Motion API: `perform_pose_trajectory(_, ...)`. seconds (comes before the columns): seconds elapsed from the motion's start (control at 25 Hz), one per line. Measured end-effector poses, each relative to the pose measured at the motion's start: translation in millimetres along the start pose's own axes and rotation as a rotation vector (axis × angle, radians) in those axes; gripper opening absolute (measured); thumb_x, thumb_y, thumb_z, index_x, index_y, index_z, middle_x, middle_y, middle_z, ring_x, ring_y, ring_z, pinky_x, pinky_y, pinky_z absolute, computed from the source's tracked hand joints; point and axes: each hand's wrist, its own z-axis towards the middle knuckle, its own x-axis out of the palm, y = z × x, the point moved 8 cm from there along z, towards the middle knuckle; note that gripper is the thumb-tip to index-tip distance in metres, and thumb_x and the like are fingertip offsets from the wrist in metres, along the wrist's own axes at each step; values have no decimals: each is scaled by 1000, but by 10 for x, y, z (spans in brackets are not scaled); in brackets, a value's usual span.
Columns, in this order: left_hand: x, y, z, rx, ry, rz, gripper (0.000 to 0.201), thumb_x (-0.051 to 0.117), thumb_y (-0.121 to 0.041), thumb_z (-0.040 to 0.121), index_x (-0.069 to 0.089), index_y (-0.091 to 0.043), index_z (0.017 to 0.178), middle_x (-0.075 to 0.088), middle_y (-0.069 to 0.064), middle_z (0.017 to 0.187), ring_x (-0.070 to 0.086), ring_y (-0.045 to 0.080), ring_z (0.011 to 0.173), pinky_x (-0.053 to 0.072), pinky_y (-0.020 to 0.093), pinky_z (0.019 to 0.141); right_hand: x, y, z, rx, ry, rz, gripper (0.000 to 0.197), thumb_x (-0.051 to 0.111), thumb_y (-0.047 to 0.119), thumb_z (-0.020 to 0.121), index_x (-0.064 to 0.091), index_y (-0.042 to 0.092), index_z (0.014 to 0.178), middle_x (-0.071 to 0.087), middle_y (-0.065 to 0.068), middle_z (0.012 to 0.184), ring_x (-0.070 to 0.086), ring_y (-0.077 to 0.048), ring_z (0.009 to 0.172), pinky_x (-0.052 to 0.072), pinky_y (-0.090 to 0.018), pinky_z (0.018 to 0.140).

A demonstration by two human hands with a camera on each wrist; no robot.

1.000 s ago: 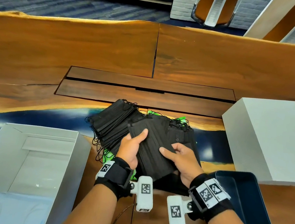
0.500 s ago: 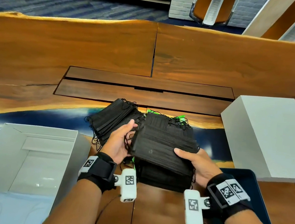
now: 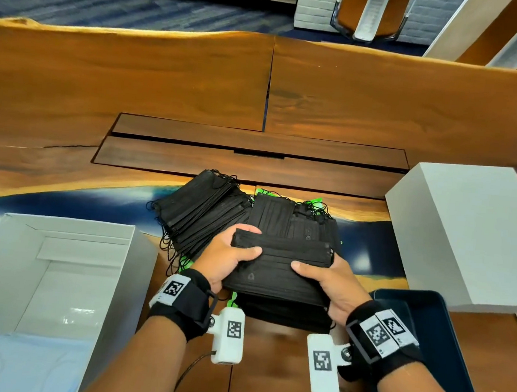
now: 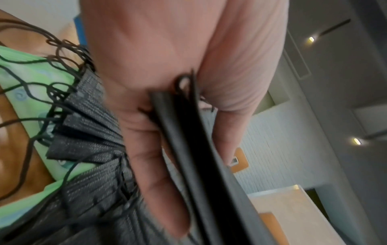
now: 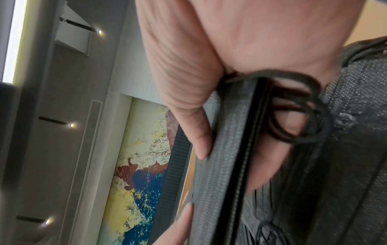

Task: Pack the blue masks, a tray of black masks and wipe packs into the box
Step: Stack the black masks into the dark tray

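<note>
**Thin pinch on a loose stack: where the black masks could spill**

Both hands grip one bundle of black masks (image 3: pixel 279 269) by its short ends, held above the worktop (image 3: pixel 135 91) near its front edge. The left hand (image 3: pixel 223 263) has its thumb on top and fingers beneath; the right hand (image 3: pixel 331 280) clamps the opposite end the same way. The wrist views show only a slim edge of the stack between thumb and fingers, with ear loops (image 5: pixel 297 116) dangling free.

Risks, as I judge them:

- The stack is unbound, so uneven squeeze could let middle layers slide out and fan
- Loose loops may snag the fanned heap of black masks (image 3: pixel 199 215) at the bundle's left, or the pile directly beneath, dragging strays along
- The blue tray (image 3: pixel 445 337) at the front right corner sits partly under the right forearm; a crooked set-down could leave masks draped over its rim
- Green wipe packs (image 4: pixel 27 92) lie buried under the piles and could get knocked about

The white box (image 3: pixel 56 272) at the front left corner already holds blue masks (image 3: pixel 17 362)
</note>
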Motion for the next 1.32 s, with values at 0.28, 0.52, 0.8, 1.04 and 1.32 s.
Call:
perform_pose_trajectory(0.28, 288, 212, -179, -66, 77, -655, 52, 60, -26, 90, 51, -7, 137, 60, 18, 133, 57, 33, 125, 51, 51, 96, 225, -135, -104, -44, -55, 411, 47, 71, -5, 79, 61, 7, 123, 70, -16, 115, 68, -33, 106, 55, -49, 89)
perform_pose_trajectory(0.52, 111, 132, -117, -34, -42, -426, 40, 66, -4, 85, 61, 6, 123, 65, 25, 122, 65, 37, 110, 51, 49, 98, 307, 95, -308, -2, 216, 99, 37, 73, 23, 75, 64, 12, 109, 72, -7, 99, 68, -22, 84, 56, -35, 67)
perform_pose_trajectory(0.8, 387, 176, -129, -89, 17, -335, 31, 66, -11, 90, 64, 4, 118, 70, 24, 112, 67, 37, 106, 52, 49, 95, 499, -53, -237, -38, 195, -57, 28, 62, 10, 93, 60, 12, 120, 70, -10, 115, 68, -23, 105, 57, -34, 84)
perform_pose_trajectory(1.04, 603, 321, -172, -66, -52, -215, 23, 61, -20, 96, 67, -11, 116, 74, 12, 108, 70, 29, 102, 56, 47, 90, 234, -75, -220, -81, 78, -152, 26, 61, 9, 93, 56, 14, 119, 67, -9, 116, 66, -23, 106, 55, -44, 92)
perform_pose_trajectory(1.32, 801, 476, -307, -134, 65, -4, 11, 59, -15, 97, 67, -7, 97, 72, 10, 95, 68, 21, 82, 57, 47, 75, -311, -35, -353, -118, -78, -192, 12, 64, 7, 91, 68, 12, 102, 74, -11, 103, 71, -23, 92, 59, -38, 78)
